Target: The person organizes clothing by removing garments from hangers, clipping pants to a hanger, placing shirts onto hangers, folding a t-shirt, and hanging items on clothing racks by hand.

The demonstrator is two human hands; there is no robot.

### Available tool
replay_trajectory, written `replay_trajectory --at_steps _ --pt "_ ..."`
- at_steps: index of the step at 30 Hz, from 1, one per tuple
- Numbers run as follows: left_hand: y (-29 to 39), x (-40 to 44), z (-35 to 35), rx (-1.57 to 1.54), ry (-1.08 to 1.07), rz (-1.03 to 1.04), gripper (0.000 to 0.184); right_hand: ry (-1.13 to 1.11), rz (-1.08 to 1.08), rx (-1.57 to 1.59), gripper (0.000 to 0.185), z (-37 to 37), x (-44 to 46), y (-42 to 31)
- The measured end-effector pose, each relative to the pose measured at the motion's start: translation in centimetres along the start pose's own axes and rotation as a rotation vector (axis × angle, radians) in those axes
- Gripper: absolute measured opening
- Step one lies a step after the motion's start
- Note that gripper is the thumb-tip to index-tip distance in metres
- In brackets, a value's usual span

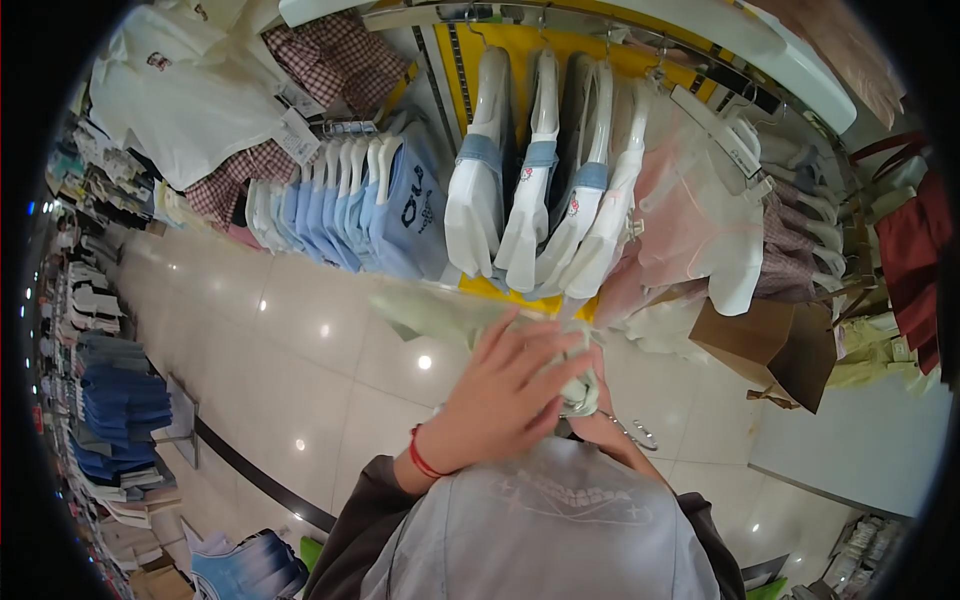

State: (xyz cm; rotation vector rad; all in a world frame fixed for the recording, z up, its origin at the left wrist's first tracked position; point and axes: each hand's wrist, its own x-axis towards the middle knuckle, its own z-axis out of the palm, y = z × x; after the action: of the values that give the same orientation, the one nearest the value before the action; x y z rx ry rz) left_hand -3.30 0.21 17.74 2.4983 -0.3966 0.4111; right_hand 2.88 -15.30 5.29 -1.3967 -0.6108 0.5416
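Handling a pale-green soft-fabric garment (440, 312) before hanging blue-collared white tops (524, 200), the left hand (500, 392) lays its fingers, extended and slightly parted, over bunched cloth, the right hand's (598, 427) hidden grip cannot be told, and the next move seemingly calls for supporting the loose end.

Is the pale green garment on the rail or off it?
Off: the pale green garment is at the left hand and right hand, apart from the rail.

Blue tops (410, 215) on white hangers (387, 165) above glossy tiled floor (290, 350)
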Motion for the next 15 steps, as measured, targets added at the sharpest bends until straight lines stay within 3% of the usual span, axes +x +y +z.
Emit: replay_trajectory --at_steps 2,4,7,10,11,14,15 --pt "0.6 0.2 -0.8 0.108 0.022 -0.074 0.038 0.068 0.071 0.124 0.041 0.6 0.2 -1.6" --pt "0.4 0.0 0.1 0.249 -0.11 -0.065 0.038 -0.043 -0.177 -0.278 0.042 -0.3 0.5 -1.5" --pt "-0.9 -0.3 1.3 0.281 -0.252 -0.067 0.038 -0.27 -0.31 -0.382 0.043 -1.6 1.8 -2.2" --pt "-1.8 -0.2 1.0 0.169 -0.203 -0.036 0.037 -0.651 -0.115 -0.144 0.05 -4.7 3.0 -1.7" --pt "-2.1 -0.2 0.7 0.122 -0.163 -0.017 0.036 -0.607 0.042 -0.007 0.061 -5.6 2.4 -2.2" --pt "-2.1 0.1 -1.1 0.121 -0.047 -0.165 0.043 -0.763 0.255 -0.064 0.061 -9.0 2.2 -0.4" --pt "-2.5 -0.1 -1.4 0.135 -0.026 -0.194 0.043 -0.698 0.187 -0.058 0.053 -9.1 1.9 -0.8"
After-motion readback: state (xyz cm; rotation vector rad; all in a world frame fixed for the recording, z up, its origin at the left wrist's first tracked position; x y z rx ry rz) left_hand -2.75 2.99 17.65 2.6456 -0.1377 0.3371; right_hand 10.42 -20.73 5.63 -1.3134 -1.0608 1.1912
